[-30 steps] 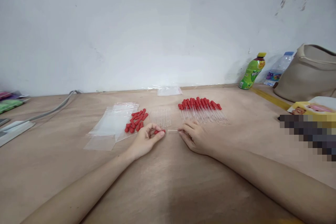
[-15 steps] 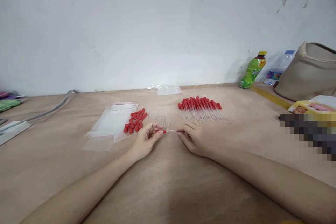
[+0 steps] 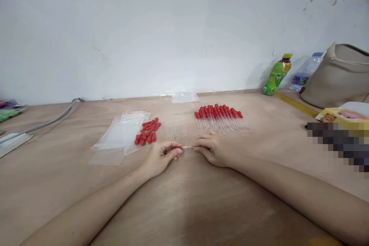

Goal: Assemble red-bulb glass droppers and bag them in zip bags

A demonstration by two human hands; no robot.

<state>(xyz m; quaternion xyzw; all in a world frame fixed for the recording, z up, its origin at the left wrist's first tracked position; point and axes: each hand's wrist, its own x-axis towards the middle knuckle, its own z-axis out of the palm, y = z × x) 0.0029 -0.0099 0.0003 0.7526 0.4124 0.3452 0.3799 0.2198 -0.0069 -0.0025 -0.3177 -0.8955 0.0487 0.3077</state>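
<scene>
Between finger and thumb, my left hand (image 3: 162, 157) pinches a red rubber dropper bulb (image 3: 177, 147). A thin clear glass dropper tube (image 3: 188, 147) runs level from the bulb's right end to my right hand (image 3: 212, 149), which is closed on the tube's other end. Loose red bulbs (image 3: 147, 131) lie in a small heap beyond my left hand. Several bare glass tubes (image 3: 174, 128) are set side by side just beyond the held dropper. Past my right hand lies a fanned row of droppers with red bulbs fitted (image 3: 220, 117).
Clear zip bags (image 3: 112, 136) lie left of the bulbs, and another bag (image 3: 184, 98) is by the wall. A green drink bottle (image 3: 276, 75), a water bottle (image 3: 307, 73), a beige bag (image 3: 337, 77) and a yellow pack (image 3: 346, 117) stand at right. A grey cable (image 3: 62, 113) runs at left.
My left fingers have shifted on the bulb, so more of its red shows now. Both hands still hold the dropper's two ends, and the camera view has moved slightly.
</scene>
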